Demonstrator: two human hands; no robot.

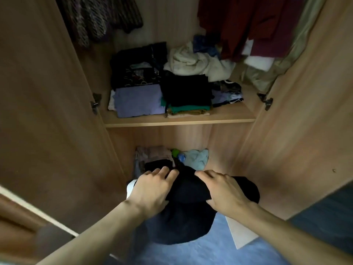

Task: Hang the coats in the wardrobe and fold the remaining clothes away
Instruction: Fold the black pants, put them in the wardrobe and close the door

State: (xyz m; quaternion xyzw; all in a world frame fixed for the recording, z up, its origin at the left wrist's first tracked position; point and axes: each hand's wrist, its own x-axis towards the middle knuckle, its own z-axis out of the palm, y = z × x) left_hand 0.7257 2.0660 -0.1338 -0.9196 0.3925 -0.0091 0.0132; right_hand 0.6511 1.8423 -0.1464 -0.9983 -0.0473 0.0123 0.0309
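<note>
In front of the person stands the open wardrobe (47, 111), its two wooden doors swung wide and running off the picture at both sides. Its top is cut off, so no rail shows, only the lower parts of hanging clothes: a dark patterned garment (99, 18) at the upper left and dark red garments (248, 23) at the upper right, beside a pale olive one at the right edge. The shelf (179, 122) across the middle carries folded piles: a lilac piece (139, 100) at the front left, a black stack (186, 90) over green and mustard layers, and a crumpled cream heap (193, 62) behind. No label or writing can be read anywhere; a print on a dark top at the left of the shelf is too dim to make out.

In the lower compartment lie more clothes, among them a light blue item (196, 157). At the mouth of that compartment, over the blue floor (210, 249), is the black garment (191, 207), a folded bundle with its lower part hanging. The left hand (152, 190) and right hand (227, 190) both hold its top edge, fingers curled over the cloth. Its kind cannot be told in the dim light, and the hands hide part of it.
</note>
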